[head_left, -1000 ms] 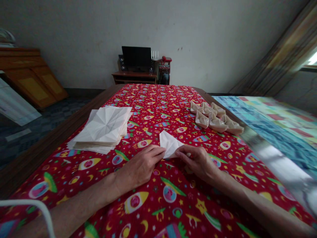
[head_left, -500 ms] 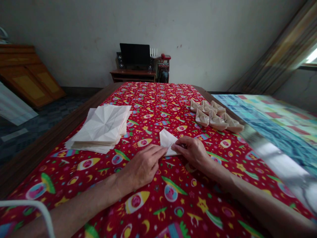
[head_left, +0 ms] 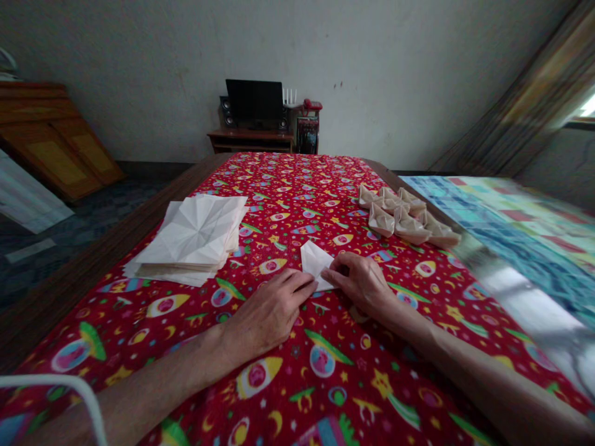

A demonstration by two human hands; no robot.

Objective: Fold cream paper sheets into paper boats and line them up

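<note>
A small piece of folded white paper (head_left: 316, 260) lies on the red patterned cloth, its pointed upper left corner sticking up past my fingers. My left hand (head_left: 276, 306) holds the paper's lower left edge down with fingers pressed together. From the other side, my right hand (head_left: 362, 282) pinches the right part of the paper between thumb and curled fingers. The paper's right end is hidden behind that hand. To the left sits a stack of creased white paper sheets (head_left: 198, 229). Several folded paper boat shapes (head_left: 411, 226) stand in two rows at the right.
The red cloth (head_left: 297, 192) covers a long table with a dark wooden edge (head_left: 153, 204). A bed with a colourful cover (head_left: 493, 229) stands on the right. A white cable (head_left: 86, 396) curves in at lower left. A monitor (head_left: 255, 102) stands by the far wall.
My left fingers have bent a little more at the paper's lower edge. My right fingers have shifted slightly along the paper. The paper itself stays nearly in place.
</note>
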